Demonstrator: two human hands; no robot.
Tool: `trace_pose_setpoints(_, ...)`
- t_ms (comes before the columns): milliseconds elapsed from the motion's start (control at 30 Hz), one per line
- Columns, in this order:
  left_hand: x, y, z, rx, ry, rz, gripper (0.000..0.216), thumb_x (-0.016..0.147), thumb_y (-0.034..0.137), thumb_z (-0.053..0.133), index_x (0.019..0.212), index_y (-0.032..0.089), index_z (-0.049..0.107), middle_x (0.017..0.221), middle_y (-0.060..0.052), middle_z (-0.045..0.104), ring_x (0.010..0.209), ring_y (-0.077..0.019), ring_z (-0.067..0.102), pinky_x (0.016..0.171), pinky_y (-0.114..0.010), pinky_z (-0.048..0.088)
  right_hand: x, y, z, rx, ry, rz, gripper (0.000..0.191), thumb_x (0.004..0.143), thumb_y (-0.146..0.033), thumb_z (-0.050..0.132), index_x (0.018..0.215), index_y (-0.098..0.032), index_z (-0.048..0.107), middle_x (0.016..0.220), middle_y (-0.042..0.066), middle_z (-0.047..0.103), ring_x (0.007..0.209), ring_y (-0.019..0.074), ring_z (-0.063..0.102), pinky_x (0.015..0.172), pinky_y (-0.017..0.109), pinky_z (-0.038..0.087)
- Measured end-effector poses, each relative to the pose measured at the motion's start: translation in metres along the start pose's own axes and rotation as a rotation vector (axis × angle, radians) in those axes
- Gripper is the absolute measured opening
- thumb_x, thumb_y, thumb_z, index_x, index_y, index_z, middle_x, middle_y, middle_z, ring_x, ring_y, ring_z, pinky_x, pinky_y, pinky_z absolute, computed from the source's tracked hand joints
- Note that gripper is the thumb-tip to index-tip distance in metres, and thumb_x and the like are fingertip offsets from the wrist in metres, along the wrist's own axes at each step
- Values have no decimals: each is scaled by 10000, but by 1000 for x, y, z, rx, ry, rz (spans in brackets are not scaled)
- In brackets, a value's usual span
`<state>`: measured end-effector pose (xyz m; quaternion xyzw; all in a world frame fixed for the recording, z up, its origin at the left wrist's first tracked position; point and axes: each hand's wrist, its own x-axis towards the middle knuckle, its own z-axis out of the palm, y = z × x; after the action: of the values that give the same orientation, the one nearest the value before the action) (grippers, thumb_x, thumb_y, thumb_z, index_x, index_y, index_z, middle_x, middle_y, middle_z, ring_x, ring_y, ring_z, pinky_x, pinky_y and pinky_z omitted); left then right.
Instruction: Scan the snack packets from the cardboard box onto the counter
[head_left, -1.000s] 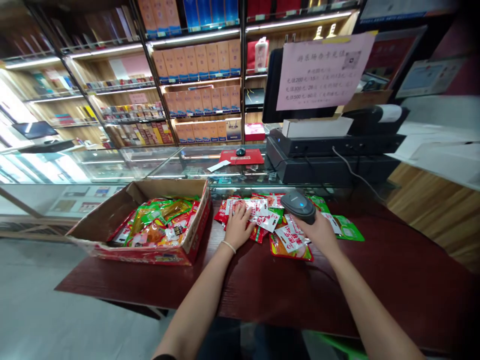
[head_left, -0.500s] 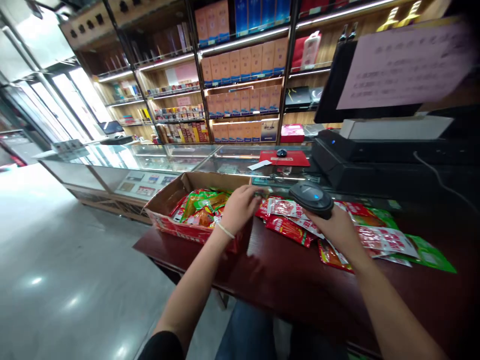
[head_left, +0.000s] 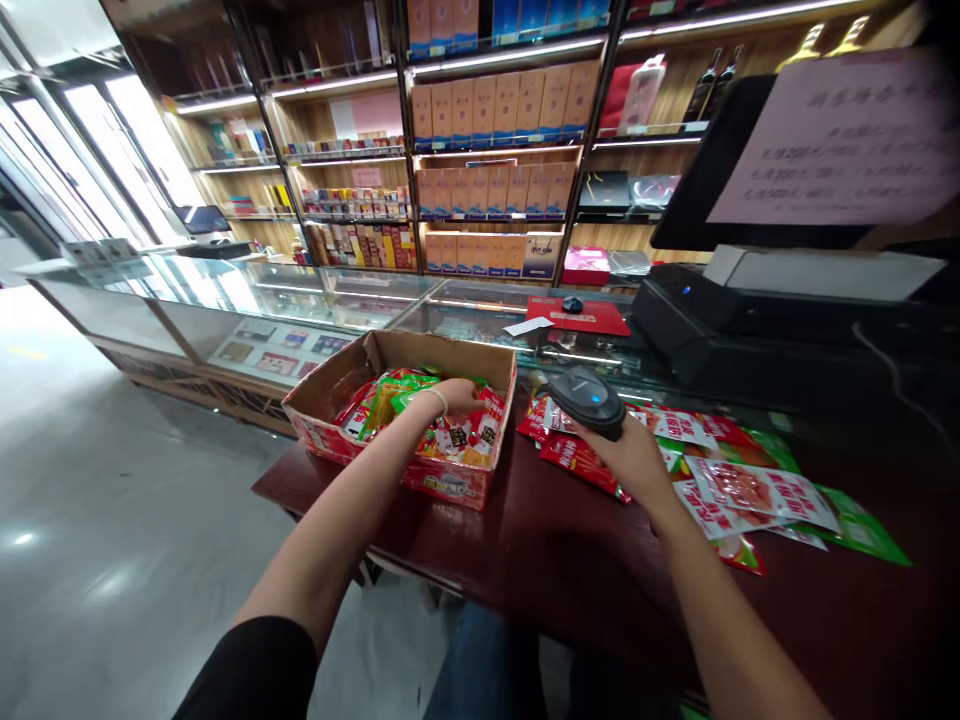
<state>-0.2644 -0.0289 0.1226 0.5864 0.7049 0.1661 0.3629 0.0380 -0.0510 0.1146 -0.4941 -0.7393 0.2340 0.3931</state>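
Observation:
My left hand [head_left: 461, 397] is down inside an open cardboard box [head_left: 450, 485]. Its fingers are bent together at the edge of a red snack packet [head_left: 491, 408], and the fingertips are partly hidden. Green, red and white snack packets [head_left: 401, 397] fill the box around it. My right hand [head_left: 630, 455] is wrapped round the handle of a black barcode scanner [head_left: 585, 398], its head tilted up and away from me. Beneath and beside the scanner, more snack packets [head_left: 757, 485] lie in a loose, overlapping spread on the dark red tabletop [head_left: 547, 560].
A glass display counter [head_left: 330, 300] runs behind the table, bearing a red mat [head_left: 581, 315] and a computer mouse [head_left: 572, 304]. To the right stand a black machine [head_left: 720, 340] and a screen with a pink paper notice [head_left: 840, 150]. Shelves of boxed goods [head_left: 495, 195] line the wall.
My left hand has moved left from beyond the box's right side into the box. The scanner in my right hand has shifted slightly left. My view has also moved a little.

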Motion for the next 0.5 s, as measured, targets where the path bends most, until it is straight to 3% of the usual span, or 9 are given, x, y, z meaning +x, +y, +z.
trace_pose_setpoints(67,16,-1,8,-110,9,-80,336,610,280,843,467,199,550,496,-90,626,639,-289,698,746,-377,543,-1,4,-1,-7,14,-13,457,766,-535,658,1040,-173,713,824,98,753,889,328,694,687,370,512)
trace_pose_setpoints(200,30,-6,22,-353,172,-96,375,607,254,843,443,205,509,473,-111,615,693,-341,719,751,-421,557,0,11,0,-1,30,-17,495,768,-546,657,1076,-163,713,803,91,751,865,316,694,688,372,519)
trace_pose_setpoints(367,23,-9,23,-388,198,-63,281,546,148,834,488,191,562,422,-17,569,497,-228,648,657,-369,558,2,12,4,18,5,-9,465,773,-518,659,1056,-154,715,901,106,759,903,318,689,738,392,522)
trace_pose_setpoints(500,10,-1,10,-415,329,10,254,625,145,787,541,183,550,420,32,520,412,-139,552,623,-292,535,1,6,2,38,-6,-10,445,773,-504,663,1025,-141,717,954,124,756,927,323,686,795,407,512)
